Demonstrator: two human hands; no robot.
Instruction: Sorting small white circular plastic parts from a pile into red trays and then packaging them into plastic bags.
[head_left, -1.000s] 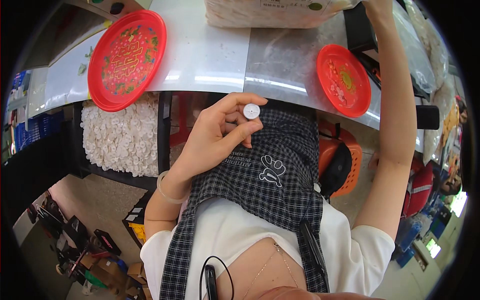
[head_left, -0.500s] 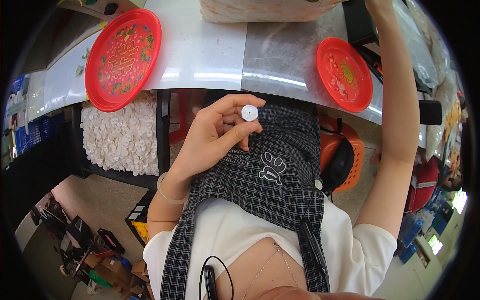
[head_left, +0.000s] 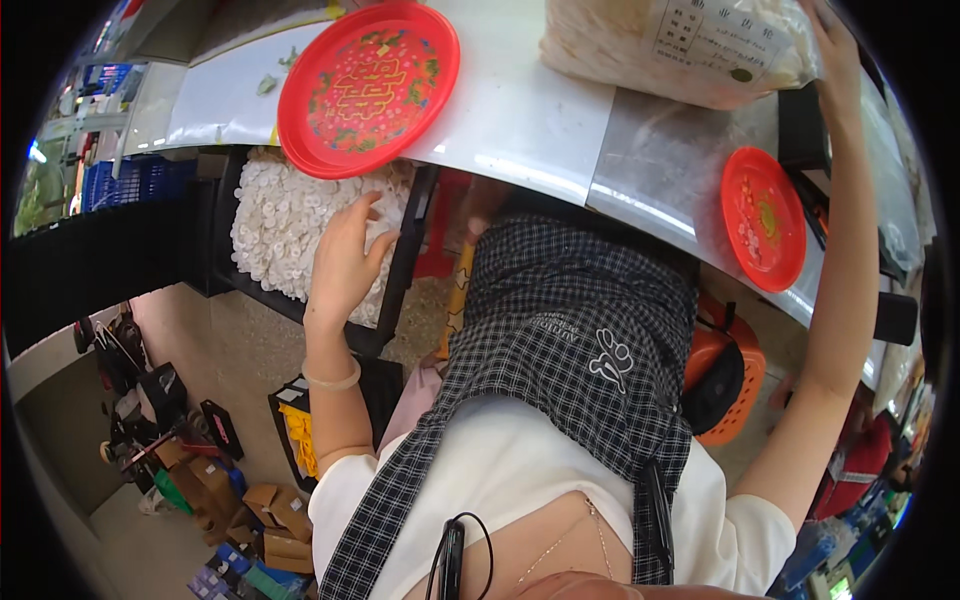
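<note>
My left hand (head_left: 345, 262) is over the right side of a black bin (head_left: 395, 290) filled with small white plastic gears (head_left: 285, 225). Its thumb and index finger are apart, and no gear shows between them. My right arm reaches far forward, and my right hand (head_left: 830, 40) is at the right end of a clear bag (head_left: 660, 55) of pale parts with a white label. That hand touches the bag's corner; its fingers are mostly hidden, so I cannot see whether they grip it.
A large red round tray (head_left: 300, 125) overhangs the table edge above the bin. A smaller red tray (head_left: 740, 215) lies at the right of the metal table (head_left: 660, 160). An orange perforated stool (head_left: 745, 400) stands below, with cardboard boxes (head_left: 285, 510) on the floor at the left.
My left hand has moved left from in front of the apron to the bin, and the white gear it held is no longer seen. The view has shifted and tilted; my right hand stays by the bag.
</note>
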